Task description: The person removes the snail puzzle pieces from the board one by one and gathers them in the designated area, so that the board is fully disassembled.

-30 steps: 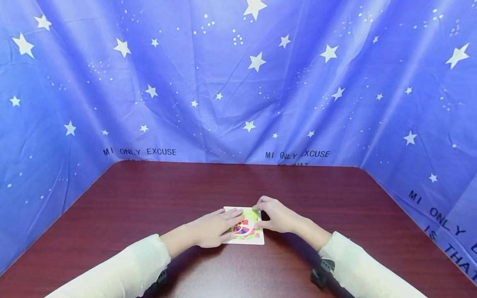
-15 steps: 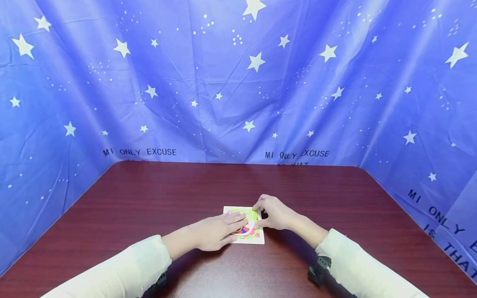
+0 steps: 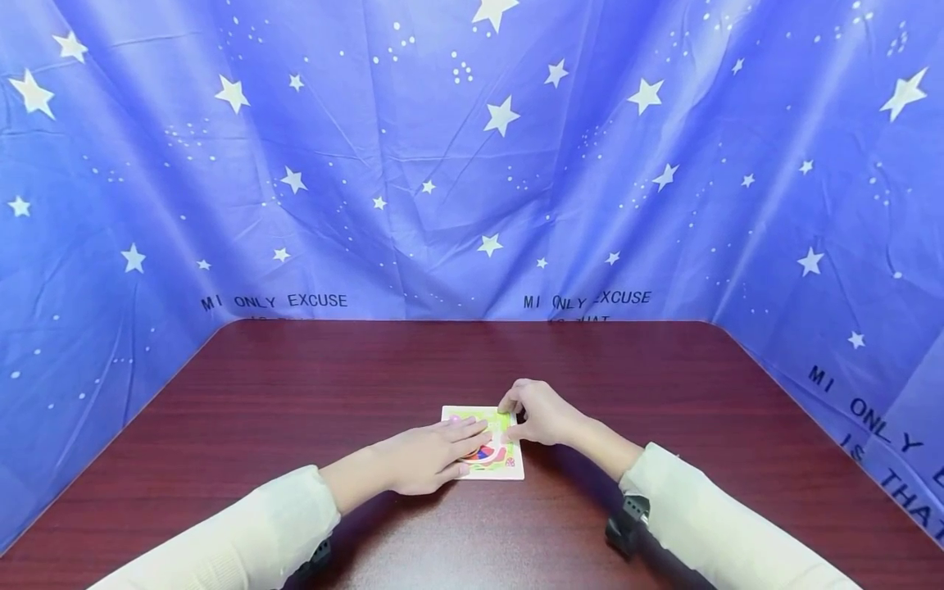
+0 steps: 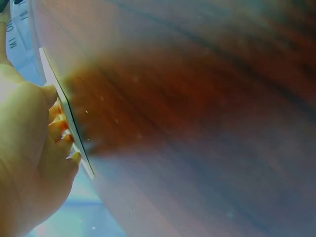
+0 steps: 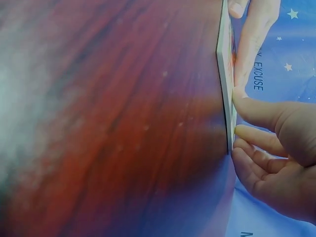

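Observation:
A thin square picture board [image 3: 509, 470], like a children's jigsaw puzzle with a white border, lies flat on the table. Its picture shows green, red, blue and pink patches. My left hand [image 3: 424, 460] lies across its left half with fingers stretched out, hiding much of the picture. At the right edge, my right hand [image 3: 546, 414] holds the board, its bent fingers at the far right corner and its thumb lower down. In the right wrist view, thumb and fingertips of the right hand [image 5: 276, 158] touch the upper face of the board [image 5: 225, 84] near its edge.
The dark red-brown wooden table [image 3: 332, 369] has rounded far corners. A blue curtain [image 3: 413, 164] with white stars and black lettering hangs around its back and sides. Both forearms wear pale sleeves [image 3: 236, 524], with a black wrist device [image 3: 627, 524] under the right cuff.
My left hand has shifted slightly toward the near side of the board, baring a pink patch at the far left corner. The right hand keeps its place at the edge. The head view has tilted a little.

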The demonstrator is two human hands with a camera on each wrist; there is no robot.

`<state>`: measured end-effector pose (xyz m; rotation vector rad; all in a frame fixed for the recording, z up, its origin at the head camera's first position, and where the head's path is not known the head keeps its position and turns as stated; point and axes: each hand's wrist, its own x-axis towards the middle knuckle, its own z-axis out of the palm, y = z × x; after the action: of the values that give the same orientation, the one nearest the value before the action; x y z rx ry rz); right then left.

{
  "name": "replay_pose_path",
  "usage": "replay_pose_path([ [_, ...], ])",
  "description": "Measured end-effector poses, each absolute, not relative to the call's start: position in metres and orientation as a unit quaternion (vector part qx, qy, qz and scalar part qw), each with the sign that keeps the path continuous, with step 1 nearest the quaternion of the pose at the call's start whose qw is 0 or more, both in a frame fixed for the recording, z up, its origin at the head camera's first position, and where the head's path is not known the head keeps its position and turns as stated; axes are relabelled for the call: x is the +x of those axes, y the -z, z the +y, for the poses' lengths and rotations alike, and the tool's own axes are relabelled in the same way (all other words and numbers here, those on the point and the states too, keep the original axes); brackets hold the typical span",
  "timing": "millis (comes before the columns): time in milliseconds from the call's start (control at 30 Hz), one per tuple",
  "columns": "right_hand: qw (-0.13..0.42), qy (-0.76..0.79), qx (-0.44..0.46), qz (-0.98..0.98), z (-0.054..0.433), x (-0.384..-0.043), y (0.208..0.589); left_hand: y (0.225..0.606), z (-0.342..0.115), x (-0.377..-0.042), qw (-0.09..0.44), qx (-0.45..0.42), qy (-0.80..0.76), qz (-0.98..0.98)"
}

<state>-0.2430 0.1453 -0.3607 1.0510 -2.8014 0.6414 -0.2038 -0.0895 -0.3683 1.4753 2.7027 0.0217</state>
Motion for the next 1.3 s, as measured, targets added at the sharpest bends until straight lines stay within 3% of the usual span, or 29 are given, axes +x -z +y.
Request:
replay_pose_path([
  [733, -0.042, -0.249, 0.216, -0.943, 0.135, -0.255, 0.358, 0.369, -0.086, -0.209, 0.029, 0.474, -0.002, 0.880],
  [1067, 0.028, -0.235, 0.244, -0.940, 0.138, -0.247, 0.356, 0.366, -0.090, -0.207, 0.036, 0.468, -0.024, 0.883],
  [1300, 0.015, -0.252, 0.211, -0.944, 0.138, -0.248, 0.357, 0.370, -0.091, -0.207, 0.034, 0.466, -0.024, 0.884],
])
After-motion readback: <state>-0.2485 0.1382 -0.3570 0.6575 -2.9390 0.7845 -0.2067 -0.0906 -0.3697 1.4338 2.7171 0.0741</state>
